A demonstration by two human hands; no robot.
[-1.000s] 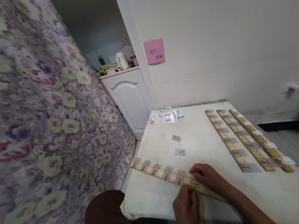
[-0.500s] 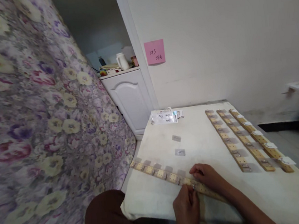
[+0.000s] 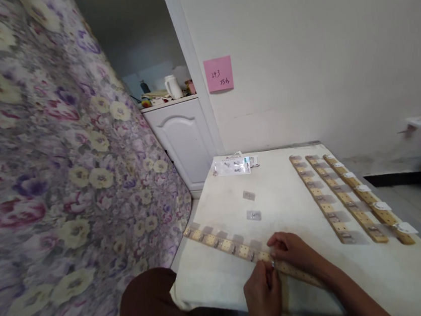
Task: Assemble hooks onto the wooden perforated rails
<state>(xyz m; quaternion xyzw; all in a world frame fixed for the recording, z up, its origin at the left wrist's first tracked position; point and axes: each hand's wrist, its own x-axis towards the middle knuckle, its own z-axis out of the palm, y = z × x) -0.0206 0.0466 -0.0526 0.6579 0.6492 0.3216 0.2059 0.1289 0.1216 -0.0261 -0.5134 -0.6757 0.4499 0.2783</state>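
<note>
Matt pale wood makes up the perforated wooden strip (image 3: 228,245) with small shiny metal clips, lying on a soft off-white cloth table cover (image 3: 288,205), beside glossy clear plastic packets (image 3: 231,166) and a floral fabric bedspread (image 3: 54,160).

A lived-in home room, put to use for small handwork. A large floral fabric (image 3: 63,169) in purple, pink and cream fills the left side, like a bedspread or sofa cover. Behind it, an alcove holds a white cabinet (image 3: 183,140) with an arched panel door; a white jug (image 3: 173,87) and small household clutter stand on top. The plain painted wall (image 3: 316,54) is scuffed low down and carries a pink sticky note (image 3: 218,74) with handwriting. A low table (image 3: 286,190) under a white cloth bears wooden strips (image 3: 346,198) in rows.
</note>
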